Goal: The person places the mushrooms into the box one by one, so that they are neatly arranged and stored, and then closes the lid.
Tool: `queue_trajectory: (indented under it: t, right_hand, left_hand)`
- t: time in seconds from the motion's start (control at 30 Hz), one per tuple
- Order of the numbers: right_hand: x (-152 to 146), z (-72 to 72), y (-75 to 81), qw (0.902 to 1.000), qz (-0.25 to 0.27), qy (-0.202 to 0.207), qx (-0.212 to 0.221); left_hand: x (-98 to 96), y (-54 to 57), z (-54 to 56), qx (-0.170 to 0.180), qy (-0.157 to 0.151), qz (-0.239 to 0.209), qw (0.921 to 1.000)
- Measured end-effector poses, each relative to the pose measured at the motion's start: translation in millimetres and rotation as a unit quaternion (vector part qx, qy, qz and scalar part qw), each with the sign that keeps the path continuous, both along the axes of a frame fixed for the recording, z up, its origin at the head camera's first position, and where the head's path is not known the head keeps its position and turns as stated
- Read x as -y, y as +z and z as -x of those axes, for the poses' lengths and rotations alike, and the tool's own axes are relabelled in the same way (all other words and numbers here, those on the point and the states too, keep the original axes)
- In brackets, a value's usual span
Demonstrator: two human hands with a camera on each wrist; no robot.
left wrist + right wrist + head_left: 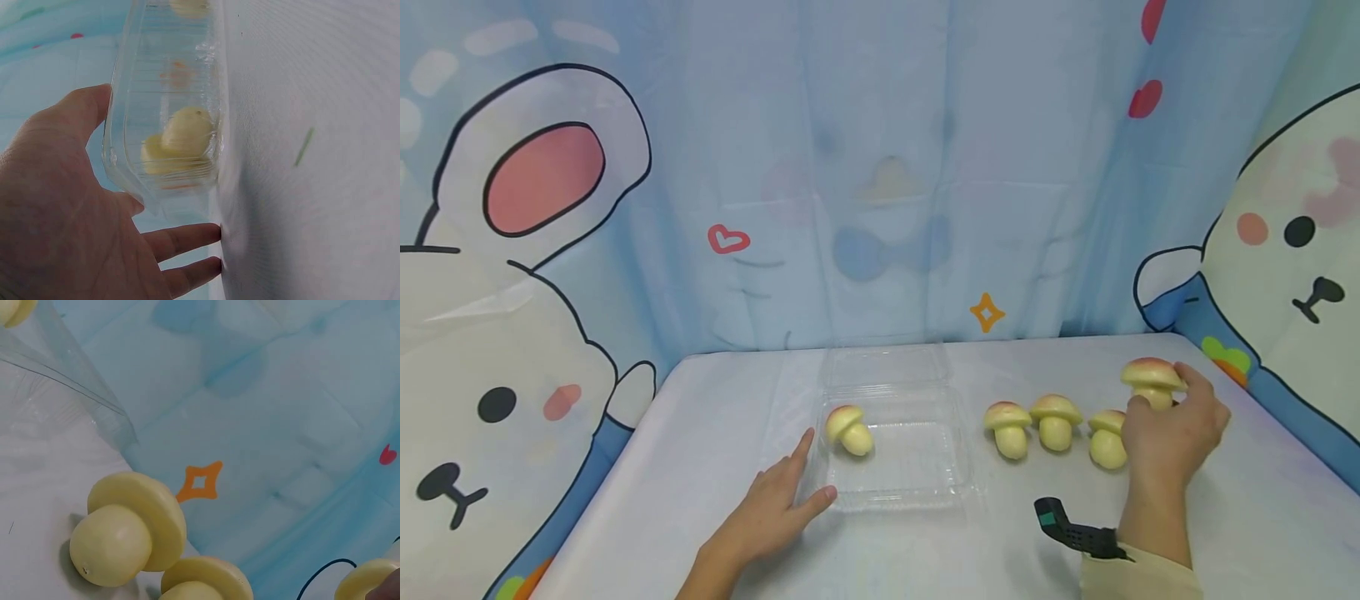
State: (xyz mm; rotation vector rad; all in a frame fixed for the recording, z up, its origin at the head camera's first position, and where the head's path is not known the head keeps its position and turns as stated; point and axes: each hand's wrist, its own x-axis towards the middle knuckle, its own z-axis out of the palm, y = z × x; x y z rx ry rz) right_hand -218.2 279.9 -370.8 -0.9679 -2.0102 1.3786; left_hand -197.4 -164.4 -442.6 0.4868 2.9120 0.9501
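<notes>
A clear plastic clamshell box [917, 492] lies with its lid folded back, one toy mushroom [854, 437] tilted in its left side. At the box's left edge is my left hand [767, 510], fingers spread and fairly straight; the left wrist view shows the thumb [94, 109] at the rim and two fingertips on the tabletop. My right hand [1176, 429] grips a yellow toy mushroom [1152, 379] with a reddish cap, raised above the table. Closest to that hand stands another mushroom [1107, 442], partly covered by it.
Two more mushrooms, one [1009, 429] and another [1056, 422], stand between the box and my right hand. A white cloth covers the table [730, 433]. Behind it hangs a blue cartoon-print curtain [880, 108]. A black strap [1078, 533] is around my right wrist.
</notes>
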Motion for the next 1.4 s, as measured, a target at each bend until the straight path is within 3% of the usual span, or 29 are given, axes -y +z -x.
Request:
queue_trajectory:
  t: [0.2, 0.47, 0.9, 1.4]
  right_hand:
    - [8, 0.3, 8.2, 0.9998, -0.013, 0.015, -0.006]
    - [19, 4.8, 4.6, 0.9980, -0.042, 0.037, -0.031]
    - [30, 8.9, 9.0, 0.9970, -0.056, 0.045, -0.029]
    - [63, 7.4, 20.7, 0.9898, -0.071, 0.111, -0.054]
  left_hand:
    - [-0.5, -0.1, -0.1, -0.002, 0.001, -0.001, 1.0000]
    - [-0.7, -0.3, -0.5, 0.002, 0.002, -0.002, 1.0000]
    - [0.2, 1.1, 0.2, 0.000, 0.001, -0.001, 1.0000]
    - [0.9, -0.4, 1.0, 0.001, -0.001, 0.001, 1.0000]
